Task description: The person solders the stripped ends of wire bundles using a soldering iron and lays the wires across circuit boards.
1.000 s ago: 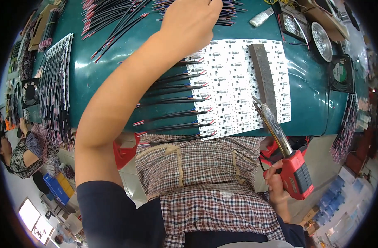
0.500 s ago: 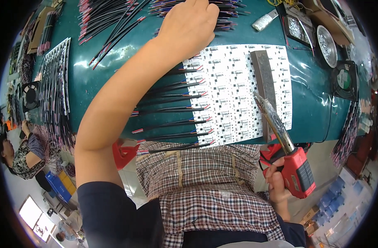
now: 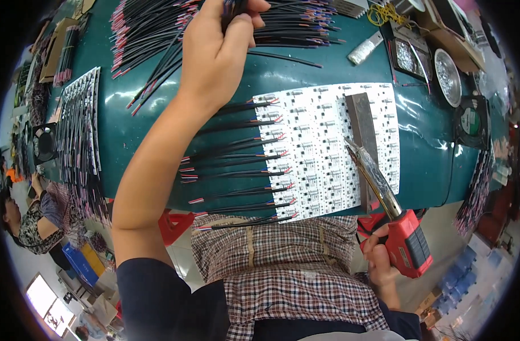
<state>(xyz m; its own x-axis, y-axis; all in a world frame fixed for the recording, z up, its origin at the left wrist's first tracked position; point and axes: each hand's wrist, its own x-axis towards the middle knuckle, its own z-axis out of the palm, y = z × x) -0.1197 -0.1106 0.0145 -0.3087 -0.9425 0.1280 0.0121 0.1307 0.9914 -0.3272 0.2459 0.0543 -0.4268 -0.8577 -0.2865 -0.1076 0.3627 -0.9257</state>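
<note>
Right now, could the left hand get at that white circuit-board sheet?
Probably yes. The left hand is near the far left corner of the white circuit-board sheet, with seemingly only flat green tabletop between them. It appears to hold dark wires, though, which might hinder it.

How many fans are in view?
2: the left fan, near the picture's left edge, and the right fan, up and right of the soldering iron. Others may be hidden.
</note>
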